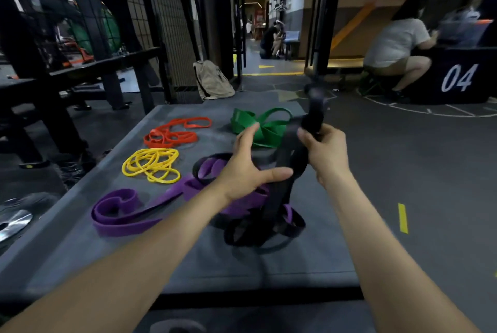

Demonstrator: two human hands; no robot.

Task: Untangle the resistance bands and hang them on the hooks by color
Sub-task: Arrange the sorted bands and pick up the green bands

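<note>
Black band lifted clear of the purple tangle, centre frame.
Right hand [324, 153] grips the black band [285, 171], probably limp and stretchy; left hand [248, 168] spread open, holding nothing; take hold above the purple bands [118, 214].

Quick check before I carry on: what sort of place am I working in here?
Most likely a gym. Coloured resistance bands lie on a grey mat, a black box is numbered 04, and lines are marked on the rubber floor.

The right hand [326, 153] grips a black resistance band [282, 192] lifted off the grey mat [80, 225]; the left hand [246, 168] spreads open beside it, above purple bands [118, 214].
</note>
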